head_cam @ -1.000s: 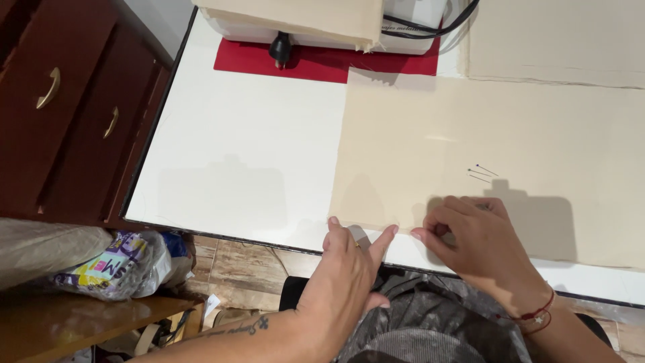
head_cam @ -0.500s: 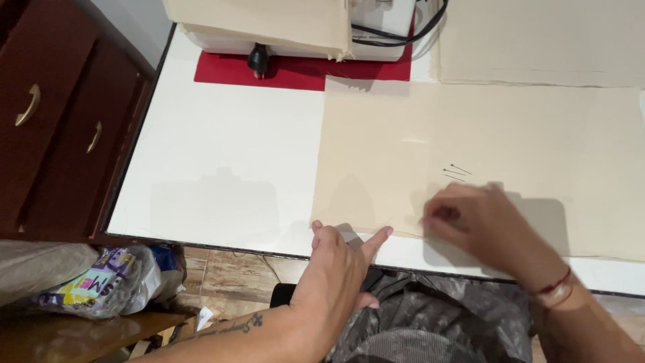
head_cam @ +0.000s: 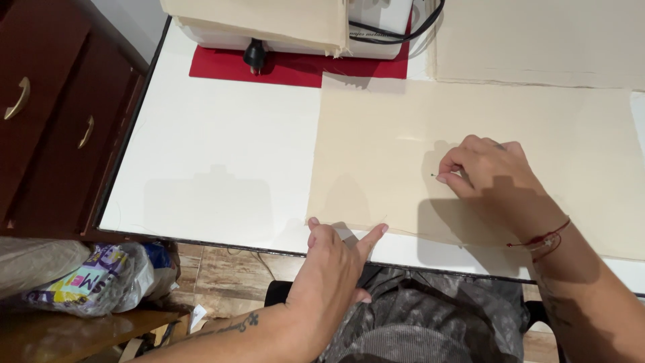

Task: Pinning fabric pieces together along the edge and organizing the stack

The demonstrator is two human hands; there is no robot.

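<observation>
A white rectangular table (head_cam: 215,154) with a thin black rim carries everything, its near edge running along the person's lap. To its left stands a dark red-brown wooden chest of drawers (head_cam: 47,114) with brass handles. At the far edge sits a white sewing machine (head_cam: 376,27) on a red mat (head_cam: 295,67), draped with a folded piece of cream cloth (head_cam: 262,20).

A large sheet of cream woven fabric (head_cam: 376,148) lies flat over the right half of the table, its long axis running left to right along the near edge and its left edge falling about mid-table. It looks light, soft and limp, likely to slide and wrinkle on the smooth top, so it is probably best pressed flat or pinched at an edge or corner.

The left hand (head_cam: 336,259) rests at the near edge of the table, fingers spread apart, its tips pressing the fabric's near left corner. The right hand (head_cam: 487,171) sits on the fabric further right, thumb and forefinger closed together on a thin pin with a tiny green head (head_cam: 433,176); the head points left, the shaft hidden between the fingers. It seems stiff, sharp and easily dropped.
</observation>
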